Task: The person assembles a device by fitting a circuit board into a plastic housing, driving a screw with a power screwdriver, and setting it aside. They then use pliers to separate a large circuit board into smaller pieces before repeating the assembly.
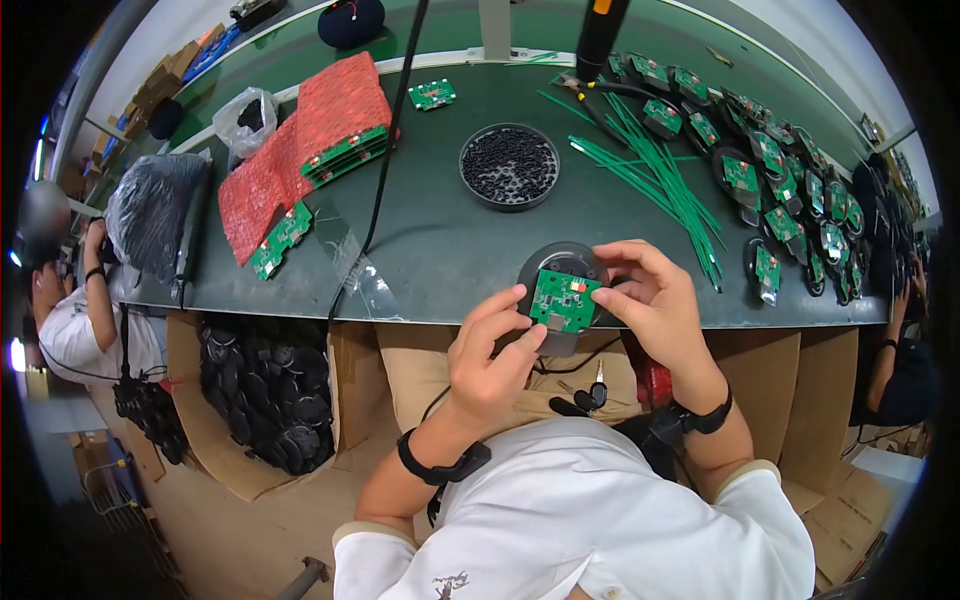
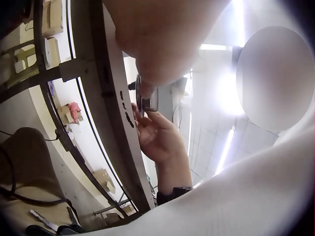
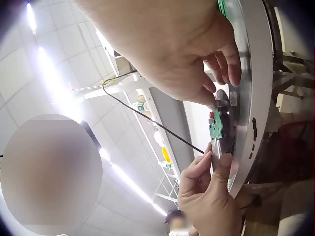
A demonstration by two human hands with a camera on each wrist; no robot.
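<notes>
A round black plastic housing [image 1: 567,254] with a green circuit board [image 1: 563,300] lying over it is held above the near edge of the table. My left hand [image 1: 490,352] pinches its lower left side between thumb and fingers; the right wrist view shows this left hand [image 3: 209,189] at the narrow end of the housing [image 3: 225,118]. At the board's upper right corner is the thumb of my right hand [image 1: 655,305], with the other fingers curved around the housing's far rim. In the left wrist view, my left hand mostly hides the parts.
A round dish of small black pieces [image 1: 510,166] stands beyond the hands. Green strips [image 1: 655,170] and several housings with boards [image 1: 785,190] lie to the right. Red bubble wrap with stacked boards [image 1: 340,110] is at left. A box of black parts [image 1: 265,390] sits below.
</notes>
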